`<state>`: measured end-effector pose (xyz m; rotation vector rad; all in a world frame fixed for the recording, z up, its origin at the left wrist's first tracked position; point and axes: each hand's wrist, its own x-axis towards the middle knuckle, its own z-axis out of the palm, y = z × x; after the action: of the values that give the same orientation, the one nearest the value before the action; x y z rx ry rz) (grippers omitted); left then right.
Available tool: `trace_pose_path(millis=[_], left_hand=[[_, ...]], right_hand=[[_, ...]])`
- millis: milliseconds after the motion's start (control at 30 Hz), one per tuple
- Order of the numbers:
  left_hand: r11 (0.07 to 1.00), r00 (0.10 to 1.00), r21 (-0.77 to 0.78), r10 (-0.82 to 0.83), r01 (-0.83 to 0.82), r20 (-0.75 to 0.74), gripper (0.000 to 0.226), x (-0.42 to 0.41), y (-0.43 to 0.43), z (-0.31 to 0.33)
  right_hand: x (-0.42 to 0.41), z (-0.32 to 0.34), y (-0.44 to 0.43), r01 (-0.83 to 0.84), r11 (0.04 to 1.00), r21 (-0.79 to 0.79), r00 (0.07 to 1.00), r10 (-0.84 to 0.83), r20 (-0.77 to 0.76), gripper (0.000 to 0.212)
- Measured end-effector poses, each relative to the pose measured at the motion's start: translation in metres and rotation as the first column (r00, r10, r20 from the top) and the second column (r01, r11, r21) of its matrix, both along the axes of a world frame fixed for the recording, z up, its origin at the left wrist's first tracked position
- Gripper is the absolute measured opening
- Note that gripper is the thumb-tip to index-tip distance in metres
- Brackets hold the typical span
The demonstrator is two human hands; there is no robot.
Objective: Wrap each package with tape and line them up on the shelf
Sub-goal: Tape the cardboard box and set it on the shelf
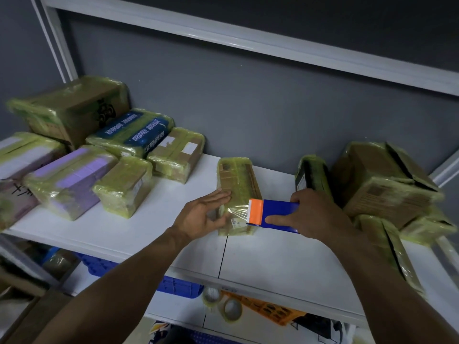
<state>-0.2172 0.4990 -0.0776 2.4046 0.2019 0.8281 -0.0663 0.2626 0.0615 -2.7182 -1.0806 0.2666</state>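
Package in play: the small package [238,180] lies mid-board on the white shelf [273,259], its long side running away from the person, with a yellowish film over it.
Left hand: the left hand [207,214] is laid flat on the near left end of the small package. Its fingers are straight and together on top, the thumb is down the side, and it presses without gripping.
Right hand: the right hand [315,214] is curled round the blue body of the tape dispenser [275,214], thumb stretched along its near face.
Tape dispenser: the orange head sits right at the package's near right edge, and a clear strip of tape [238,211] runs taut from the head onto the package top.
Left side of shelf: the wrapped packages [124,184] are packed close and touching. A purple box is in front, with a blue-printed one and brown cartons behind.
Right side of shelf: the brown cartons [382,184] are heaped just behind the right hand, with a dark box [313,175] standing upright beside them.
Lower level: two tape rolls [232,309] sit between a blue crate [178,286] and an orange crate [270,309].
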Motion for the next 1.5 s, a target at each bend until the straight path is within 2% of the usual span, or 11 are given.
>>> trace_pose_path(millis=[133,300,433,533,633,867,1033,1200,1367,1500], left_hand=[[0.999,0.998,0.018,-0.040,0.041,-0.039,0.057,0.002,-0.007,0.005],[0.980,0.991,0.156,-0.116,0.126,-0.074,0.044,-0.001,-0.007,0.003],[0.989,0.998,0.140,-0.054,0.050,0.022,0.045,-0.003,-0.010,0.002],[0.994,1.000,0.112,0.001,-0.004,0.027,0.053,0.001,-0.013,0.006],[0.996,0.999,0.090,0.007,-0.011,0.049,0.047,0.008,-0.016,0.009],[0.995,0.999,0.089,-0.034,0.037,-0.035,0.034,0.011,-0.021,0.012],[0.961,0.995,0.265,-0.057,0.076,-0.076,0.033,0.011,-0.022,0.006],[0.993,0.993,0.078,-0.077,0.084,-0.091,0.035,0.004,-0.010,0.016],[0.992,0.992,0.093,-0.071,0.081,-0.106,0.033,0.003,-0.019,0.025],[0.989,0.993,0.122,-0.073,0.084,-0.091,0.037,-0.009,-0.024,0.019]], right_hand=[[0.006,0.000,-0.008,0.032,0.999,-0.035,0.998,-0.029,0.063,0.074],[0.009,-0.008,-0.005,0.054,0.997,-0.052,0.994,-0.048,0.102,0.072],[0.014,-0.010,0.002,0.069,0.995,-0.076,0.991,-0.059,0.120,0.075],[0.017,-0.011,0.008,0.063,0.992,-0.108,0.988,-0.046,0.150,0.079],[0.020,-0.012,0.011,0.069,0.992,-0.110,0.988,-0.053,0.144,0.081],[0.019,-0.011,0.012,0.069,0.988,-0.137,0.989,-0.050,0.136,0.081],[0.015,-0.011,0.008,0.083,0.991,-0.103,0.993,-0.074,0.087,0.081],[0.007,-0.004,0.001,0.073,0.996,-0.049,0.997,-0.072,0.035,0.077],[0.004,0.010,-0.013,0.102,0.993,-0.055,0.989,-0.095,0.114,0.082],[-0.005,0.008,-0.016,0.107,0.992,-0.070,0.989,-0.099,0.106,0.082]])
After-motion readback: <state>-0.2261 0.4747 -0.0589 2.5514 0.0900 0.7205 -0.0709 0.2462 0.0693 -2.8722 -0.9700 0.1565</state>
